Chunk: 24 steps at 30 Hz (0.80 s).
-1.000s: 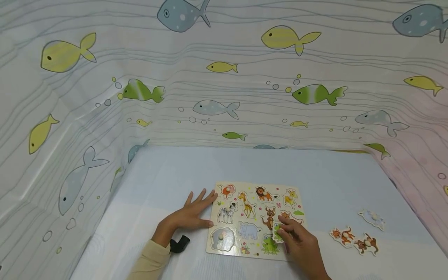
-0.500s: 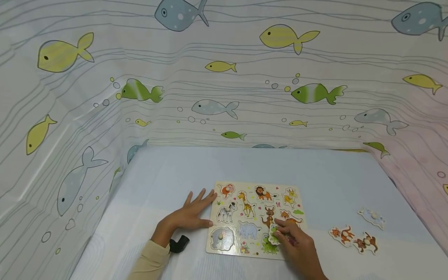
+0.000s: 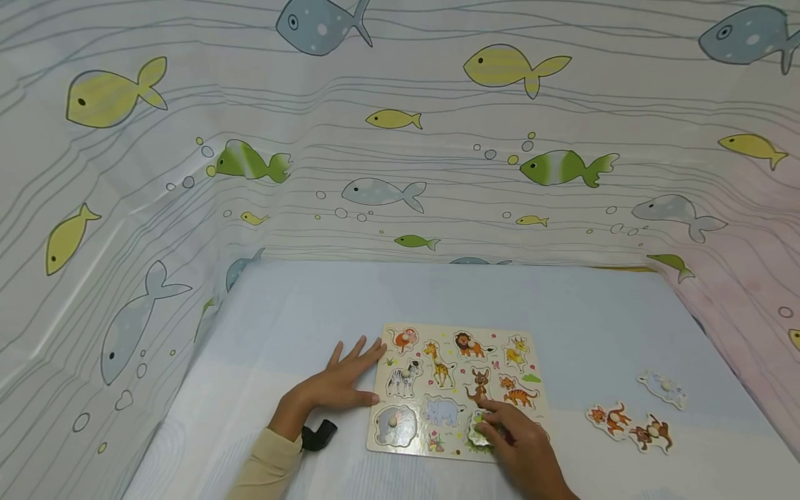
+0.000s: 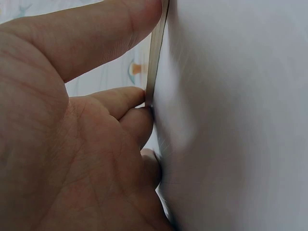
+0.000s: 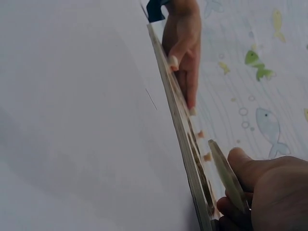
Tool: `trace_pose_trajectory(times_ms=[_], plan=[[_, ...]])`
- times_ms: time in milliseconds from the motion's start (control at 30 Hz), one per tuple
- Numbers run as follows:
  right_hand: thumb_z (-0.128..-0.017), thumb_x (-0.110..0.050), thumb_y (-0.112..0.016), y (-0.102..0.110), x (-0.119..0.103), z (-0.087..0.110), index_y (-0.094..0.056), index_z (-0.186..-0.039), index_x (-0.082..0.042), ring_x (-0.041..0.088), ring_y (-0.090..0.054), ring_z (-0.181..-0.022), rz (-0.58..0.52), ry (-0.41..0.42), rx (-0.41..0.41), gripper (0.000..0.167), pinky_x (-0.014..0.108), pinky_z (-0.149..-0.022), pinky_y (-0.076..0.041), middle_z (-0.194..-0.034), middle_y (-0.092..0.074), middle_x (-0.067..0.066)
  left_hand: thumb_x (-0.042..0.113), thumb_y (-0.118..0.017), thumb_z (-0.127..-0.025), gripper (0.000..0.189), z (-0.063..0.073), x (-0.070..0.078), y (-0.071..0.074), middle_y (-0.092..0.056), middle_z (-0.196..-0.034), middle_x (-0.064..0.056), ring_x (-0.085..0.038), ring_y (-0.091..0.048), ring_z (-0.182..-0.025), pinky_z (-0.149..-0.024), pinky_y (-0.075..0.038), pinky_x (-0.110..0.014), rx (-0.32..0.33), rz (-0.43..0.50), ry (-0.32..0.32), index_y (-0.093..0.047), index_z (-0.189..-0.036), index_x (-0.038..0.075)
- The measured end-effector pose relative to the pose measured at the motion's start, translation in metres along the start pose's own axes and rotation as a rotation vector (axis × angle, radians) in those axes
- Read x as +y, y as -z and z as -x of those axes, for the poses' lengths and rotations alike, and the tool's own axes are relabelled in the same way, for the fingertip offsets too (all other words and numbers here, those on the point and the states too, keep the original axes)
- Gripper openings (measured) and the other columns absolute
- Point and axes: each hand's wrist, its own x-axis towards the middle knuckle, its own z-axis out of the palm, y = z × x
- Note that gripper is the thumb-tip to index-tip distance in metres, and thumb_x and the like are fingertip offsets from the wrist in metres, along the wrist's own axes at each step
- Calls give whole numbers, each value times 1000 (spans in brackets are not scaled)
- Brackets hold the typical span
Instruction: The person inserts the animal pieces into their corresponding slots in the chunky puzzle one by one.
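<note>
A wooden animal puzzle board (image 3: 459, 448) lies on the table. My right hand (image 3: 528, 444) pinches a frog puzzle piece (image 3: 478, 430) over the green frog picture at the board's front. In the right wrist view, the frog piece (image 5: 225, 175) tilts above the board (image 5: 175, 120), its lower end partly hidden by my fingers. My left hand (image 3: 340, 385) rests with spread, straight fingers against the board's left edge. The left wrist view shows thumb and fingertips touching that edge (image 4: 155, 53). An elephant piece (image 3: 387, 430) with a knob sits in the front left recess.
To the board's right lie three loose pieces: a tiger (image 3: 611, 421), a kangaroo (image 3: 652, 435) and a pale blue animal (image 3: 662, 389). A black device (image 3: 320, 435) is at my left wrist. Fish-patterned sheeting (image 3: 375, 160) walls the table's back and sides.
My right hand has carried the frog piece leftward and lower over the frog picture, and the piece now lies flatter. The left hand keeps its place on the board's edge.
</note>
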Motion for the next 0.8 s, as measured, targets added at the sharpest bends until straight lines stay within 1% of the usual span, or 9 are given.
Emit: trace_pose_trajectory(times_ms=[67,167,267,400,500,633,800], plan=[[-83,-12,-80,-1,-1,0,-70,-101,-19,-7,-57,-76,27,2,3,22,6,-61,-41,-119,-72,-3,37,-74,-87,94,0,0,0,-15,-169,-5,-34,2,-157,-121,14,-61,7,4,-9,-20,-161,17],[-81,-13,-82,-2,-3,-1,-70,-99,-20,-4,-64,-84,69,1,4,22,5,-66,-44,-117,-72,-5,38,-74,-87,94,0,0,0,-15,-169,-6,-34,2,-157,-121,14,-61,6,3,-11,-20,-161,17],[-79,-14,-83,-4,-3,0,-71,-104,-19,-3,-66,-85,107,12,6,28,4,-68,-45,-113,-73,-8,38,-74,-87,94,-1,0,0,-15,-169,-5,-34,2,-157,-121,14,-62,4,6,-12,-21,-161,17],[-78,-15,-85,-6,0,0,-72,-106,-17,-3,-66,-86,133,31,4,32,4,-71,-44,-111,-73,-9,38,-74,-87,94,0,1,0,-14,-169,-4,-32,2,-157,-121,14,-61,1,1,-7,-20,-161,18],[-76,-17,-86,-7,-1,-1,-72,-98,-20,4,-69,-94,161,30,1,26,5,-80,-47,-114,-73,-8,37,-74,-87,93,0,2,1,-15,-169,-4,-32,2,-157,-121,14,-60,2,5,-6,-20,-161,18],[-75,-17,-87,-8,-4,-1,-71,-94,-21,10,-70,-103,193,18,0,25,6,-91,-46,-114,-73,-8,38,-74,-87,93,0,2,1,-15,-169,-5,-33,2,-157,-121,14,-61,3,6,-6,-21,-161,17],[-74,-16,-87,-7,-6,0,-70,-91,-22,9,-70,-102,193,21,1,25,5,-89,-46,-114,-73,-7,38,-74,-87,93,-1,2,0,-15,-169,-5,-33,1,-157,-121,14,-61,6,3,-6,-21,-161,17]])
